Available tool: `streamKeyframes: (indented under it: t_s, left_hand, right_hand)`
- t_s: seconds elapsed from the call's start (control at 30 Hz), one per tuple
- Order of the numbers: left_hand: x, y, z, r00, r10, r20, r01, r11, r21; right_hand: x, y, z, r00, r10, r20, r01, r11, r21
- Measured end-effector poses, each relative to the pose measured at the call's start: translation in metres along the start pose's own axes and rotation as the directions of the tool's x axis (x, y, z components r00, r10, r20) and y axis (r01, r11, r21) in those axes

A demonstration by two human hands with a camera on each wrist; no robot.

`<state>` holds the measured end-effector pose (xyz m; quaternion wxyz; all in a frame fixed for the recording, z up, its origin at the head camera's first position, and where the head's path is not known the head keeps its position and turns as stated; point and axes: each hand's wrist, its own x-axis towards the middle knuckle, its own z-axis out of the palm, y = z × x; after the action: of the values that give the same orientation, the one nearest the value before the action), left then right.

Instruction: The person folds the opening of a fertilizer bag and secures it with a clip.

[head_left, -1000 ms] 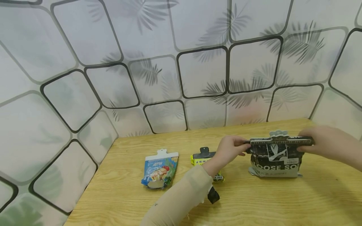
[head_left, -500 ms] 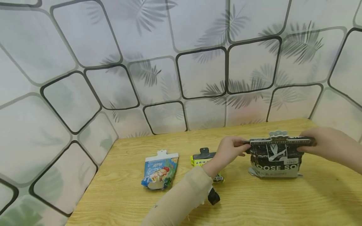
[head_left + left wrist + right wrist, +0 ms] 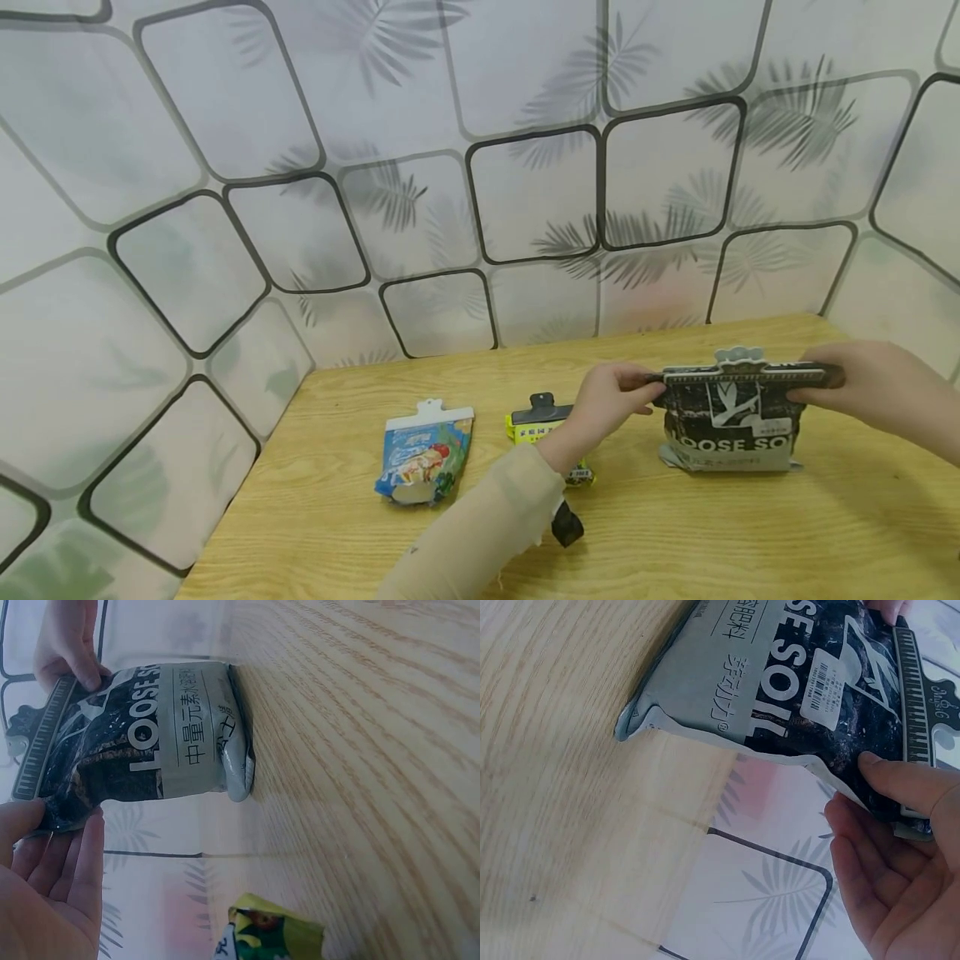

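Note:
A black and grey fertiliser bag [image 3: 731, 454] marked LOOSE SOIL stands upright at the right of the table. Across its folded top sits a long bag clip [image 3: 915, 682] with a piano-key pattern and a wavy handle. At the bag's upper left corner, the thumb and fingers of my left hand [image 3: 603, 404] pinch the black film beside the clip's end. My right hand [image 3: 862, 379] grips the opposite upper corner, its thumb [image 3: 900, 776] on the front and fingers behind. The bag's back is hidden.
Left on the wooden table [image 3: 300, 517] lies a blue packet [image 3: 420, 467] with a white clip [image 3: 430, 414]. A yellow packet [image 3: 525, 429] with a black clip [image 3: 542, 408] is partly behind my left forearm. Nearby is a small black object [image 3: 567, 525]. A patterned wall covering [image 3: 540, 200] borders the table.
My right hand has shifted very slightly to the right at the bag's corner. The left hand and the bag stay almost where they were.

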<state>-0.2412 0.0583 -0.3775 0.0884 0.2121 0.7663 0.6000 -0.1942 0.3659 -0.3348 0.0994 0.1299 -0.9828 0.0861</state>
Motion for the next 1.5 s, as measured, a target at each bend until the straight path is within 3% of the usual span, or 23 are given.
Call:
streamKeyframes:
  t_s: [0.3, 0.7, 0.93, 1.1, 1.3, 1.5]
  left_hand:
    - [-0.004, -0.005, 0.0, 1.0, 0.01, 0.002, -0.01, 1.0, -0.008]
    - [-0.007, -0.004, 0.004, 0.998, -0.049, -0.028, 0.05, 0.998, 0.03]
    - [-0.007, -0.005, 0.004, 0.999, -0.045, -0.017, 0.045, 0.999, 0.013]
    - [-0.006, -0.004, 0.006, 0.997, -0.062, -0.041, 0.063, 0.998, 0.007]
    - [-0.002, -0.003, 0.012, 0.993, -0.065, -0.096, 0.071, 0.996, 0.061]
    - [0.001, -0.001, 0.013, 0.991, -0.07, -0.114, 0.081, 0.992, 0.096]
  right_hand:
    - [-0.002, 0.008, 0.008, 0.998, 0.018, -0.056, -0.016, 0.999, 0.041]
    - [0.002, 0.02, 0.013, 0.992, 0.12, 0.037, -0.125, 0.964, 0.234]
    - [0.002, 0.022, 0.019, 0.99, 0.128, 0.052, -0.138, 0.95, 0.279]
    - [0.004, 0.022, 0.021, 0.992, 0.114, 0.061, -0.127, 0.938, 0.322]
    - [0.006, 0.022, 0.021, 0.991, 0.112, 0.068, -0.128, 0.94, 0.318]
    - [0.008, 0.023, 0.019, 0.99, 0.115, 0.083, -0.135, 0.94, 0.312]
